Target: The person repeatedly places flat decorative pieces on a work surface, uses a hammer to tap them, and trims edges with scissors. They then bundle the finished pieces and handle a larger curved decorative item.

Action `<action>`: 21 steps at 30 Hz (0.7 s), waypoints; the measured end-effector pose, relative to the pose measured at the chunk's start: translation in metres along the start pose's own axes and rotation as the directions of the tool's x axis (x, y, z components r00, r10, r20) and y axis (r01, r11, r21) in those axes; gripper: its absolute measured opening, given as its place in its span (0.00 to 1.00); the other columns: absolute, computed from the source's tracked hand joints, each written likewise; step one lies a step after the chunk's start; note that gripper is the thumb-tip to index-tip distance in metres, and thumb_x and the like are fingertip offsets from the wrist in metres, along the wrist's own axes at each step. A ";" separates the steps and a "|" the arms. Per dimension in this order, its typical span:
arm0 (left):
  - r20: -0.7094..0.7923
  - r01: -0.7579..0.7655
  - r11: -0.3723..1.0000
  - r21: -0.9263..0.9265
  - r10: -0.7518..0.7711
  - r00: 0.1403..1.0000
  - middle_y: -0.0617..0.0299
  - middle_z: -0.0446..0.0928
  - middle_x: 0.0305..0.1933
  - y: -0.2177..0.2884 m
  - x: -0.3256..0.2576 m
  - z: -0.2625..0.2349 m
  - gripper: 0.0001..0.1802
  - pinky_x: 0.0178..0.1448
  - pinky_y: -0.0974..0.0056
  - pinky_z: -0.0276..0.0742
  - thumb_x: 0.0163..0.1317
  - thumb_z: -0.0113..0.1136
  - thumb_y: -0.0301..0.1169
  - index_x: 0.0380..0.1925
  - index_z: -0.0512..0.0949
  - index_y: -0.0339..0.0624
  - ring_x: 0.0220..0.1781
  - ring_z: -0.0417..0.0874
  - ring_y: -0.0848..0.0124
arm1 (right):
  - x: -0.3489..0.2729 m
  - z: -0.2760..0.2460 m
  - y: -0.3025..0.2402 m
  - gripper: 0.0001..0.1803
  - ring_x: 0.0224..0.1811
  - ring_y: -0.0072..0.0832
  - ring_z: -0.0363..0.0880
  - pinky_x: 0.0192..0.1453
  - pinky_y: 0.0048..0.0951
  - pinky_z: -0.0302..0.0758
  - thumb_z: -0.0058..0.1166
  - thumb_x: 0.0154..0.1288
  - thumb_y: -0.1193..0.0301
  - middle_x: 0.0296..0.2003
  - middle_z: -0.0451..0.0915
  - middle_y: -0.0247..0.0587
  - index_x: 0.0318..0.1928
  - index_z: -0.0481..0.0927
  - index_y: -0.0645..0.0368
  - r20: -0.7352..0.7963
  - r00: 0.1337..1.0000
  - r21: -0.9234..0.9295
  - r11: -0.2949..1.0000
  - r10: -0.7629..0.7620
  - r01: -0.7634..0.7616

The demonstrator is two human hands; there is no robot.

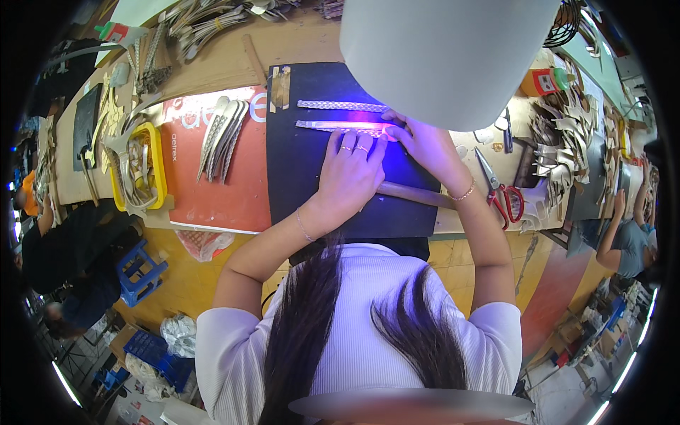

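Note:
A narrow silver strip with a patterned surface point(319, 125), like a cutlery handle, lies across the dark mat point(312, 191) under pink and blue light. The fingertips of my left hand point(352, 173) press along its near edge, with the thumb side by its right end. At that same end my right hand point(430, 146) has its fingers pinched together on the strip; the glare hides the exact contact. A second patterned strip point(338, 105) rests just beyond, parallel to the first. On the mat below my right wrist is a wooden rod point(414, 193), partly covered by that forearm.
A large white lamp hood point(446, 57) hangs over the mat's far right. Spoons with patterned handles point(225, 138) lie left on a red sheet point(212, 198), beside a yellow tray point(160, 166). Red-handled scissors point(501, 195) and piled metal cutlery point(567, 145) are at right.

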State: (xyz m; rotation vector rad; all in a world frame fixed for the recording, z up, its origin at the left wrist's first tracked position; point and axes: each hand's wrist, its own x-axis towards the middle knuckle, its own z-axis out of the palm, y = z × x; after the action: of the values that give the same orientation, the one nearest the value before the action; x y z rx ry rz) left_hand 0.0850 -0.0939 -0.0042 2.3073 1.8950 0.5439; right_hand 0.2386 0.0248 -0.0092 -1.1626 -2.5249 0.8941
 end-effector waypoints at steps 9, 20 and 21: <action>-0.003 -0.003 1.000 0.007 0.003 1.000 0.50 0.74 0.49 -0.003 -0.002 -0.001 0.22 0.65 0.48 0.66 0.56 0.61 0.34 0.51 0.78 0.39 0.55 0.74 0.53 | -0.032 0.008 -0.010 0.25 0.50 0.36 0.75 0.54 0.37 0.73 0.62 0.55 0.57 0.45 0.77 0.41 0.50 0.82 0.59 -0.076 0.966 -0.240 0.944 -0.249 0.225; -0.119 0.043 0.994 -0.101 -0.055 0.991 0.54 0.74 0.52 -0.034 -0.002 -0.002 0.17 0.58 0.53 0.69 0.62 0.60 0.33 0.49 0.79 0.38 0.54 0.74 0.57 | -0.043 0.000 -0.029 0.47 0.54 0.35 0.70 0.59 0.39 0.67 0.64 0.44 0.45 0.51 0.71 0.40 0.59 0.74 0.66 -0.036 0.941 -0.482 0.830 -0.338 0.280; -0.125 0.029 0.996 -0.082 -0.040 0.991 0.54 0.74 0.52 -0.035 -0.001 -0.001 0.17 0.57 0.53 0.69 0.62 0.60 0.32 0.49 0.79 0.38 0.54 0.74 0.58 | -0.043 -0.001 -0.029 0.47 0.54 0.35 0.70 0.59 0.39 0.67 0.64 0.44 0.44 0.51 0.71 0.40 0.59 0.74 0.66 -0.035 0.945 -0.461 0.844 -0.326 0.274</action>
State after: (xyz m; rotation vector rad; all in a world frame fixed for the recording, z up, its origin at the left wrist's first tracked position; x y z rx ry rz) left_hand 0.0518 -0.0876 -0.0141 2.2354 1.9253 0.7641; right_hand 0.2502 -0.0216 0.0116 -0.8451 -2.7912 0.1575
